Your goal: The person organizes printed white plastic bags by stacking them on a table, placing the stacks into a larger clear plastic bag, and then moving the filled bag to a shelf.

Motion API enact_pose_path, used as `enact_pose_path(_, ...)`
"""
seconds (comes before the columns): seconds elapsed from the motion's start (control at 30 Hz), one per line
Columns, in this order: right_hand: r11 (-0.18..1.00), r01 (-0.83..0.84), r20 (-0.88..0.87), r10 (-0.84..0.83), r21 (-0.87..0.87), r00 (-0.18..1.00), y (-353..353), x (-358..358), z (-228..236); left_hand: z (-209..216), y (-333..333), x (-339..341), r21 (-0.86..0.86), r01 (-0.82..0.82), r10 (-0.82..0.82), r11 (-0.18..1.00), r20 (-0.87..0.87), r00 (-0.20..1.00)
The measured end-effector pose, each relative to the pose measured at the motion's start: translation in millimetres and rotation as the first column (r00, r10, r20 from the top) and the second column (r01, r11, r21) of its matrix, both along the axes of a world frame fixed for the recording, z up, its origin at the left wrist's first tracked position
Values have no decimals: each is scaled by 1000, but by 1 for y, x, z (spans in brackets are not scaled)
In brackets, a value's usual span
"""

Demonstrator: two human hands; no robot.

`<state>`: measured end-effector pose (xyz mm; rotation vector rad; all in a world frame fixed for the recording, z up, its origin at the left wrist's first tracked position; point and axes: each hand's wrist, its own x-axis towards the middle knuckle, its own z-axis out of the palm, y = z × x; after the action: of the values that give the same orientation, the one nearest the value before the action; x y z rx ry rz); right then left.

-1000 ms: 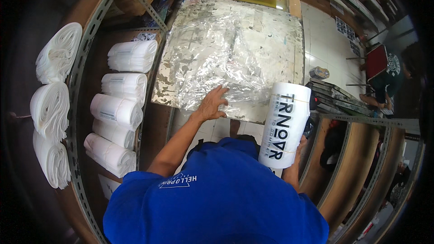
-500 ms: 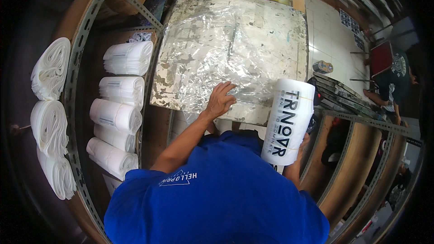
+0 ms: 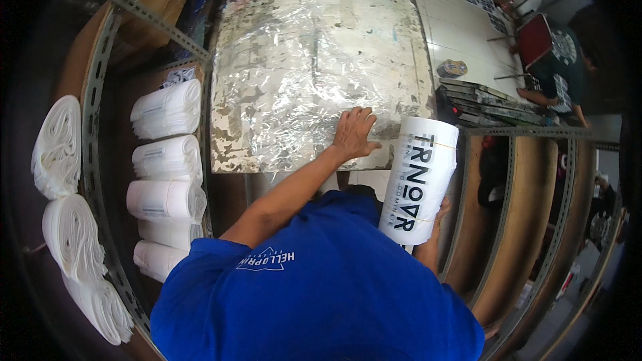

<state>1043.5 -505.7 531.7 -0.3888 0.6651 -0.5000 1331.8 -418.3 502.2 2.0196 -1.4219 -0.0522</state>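
Shifted rightward across the paint-worn table (image 3: pixel 394 47) since the earlier frame, a person's left hand (image 3: pixel 354 135) now spreads over a crumpled clear plastic sheet (image 3: pixel 294 87), nearer the white roll (image 3: pixel 420 180) than before. Slotted-metal shelving (image 3: pixel 100 87) rises well to the left of that hand, while a wooden-shelved rack (image 3: pixel 531 214) stands to the right of the right hand (image 3: pixel 443 208). Ahead of both hands stretches the table, the sheet lying over much of it and running out past the left fingertips. Farther off, ahead and right of the right hand, a co-worker (image 3: pixel 568 53) in a dark top bends near a red chair (image 3: pixel 535 40). White bundles (image 3: pixel 166 199) sit stacked on the shelving, left of the left forearm. The printed white roll, bound with thin bands, tilts along the right forearm, the mostly hidden right hand clamped on its outer edge. Hands apart, the left is open, fingers fanned; whether they press the sheet or float just above is hard to tell. Beyond the right hand, a tin can (image 3: pixel 452 68) rests on the tiled floor (image 3: pixel 468 33).
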Motion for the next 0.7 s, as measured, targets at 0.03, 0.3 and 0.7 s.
enact_pose_path(0.03, 1000, 9, 1, -9, 2, 1000, 4, -2, 2, -11, -4, 5, 61, 15, -14, 998, -10, 1000)
enact_pose_path(0.3, 995, 96, 12, -96, 12, 995, 30, -21, 8, -18, -2, 22, 16, 106, -103, 994, -122, 987)
enact_pose_path(0.7, 997, 68, 40, -69, 19, 997, 40, -12, 13, -47, -7, 27, -49, -87, 41, 995, -599, 799)
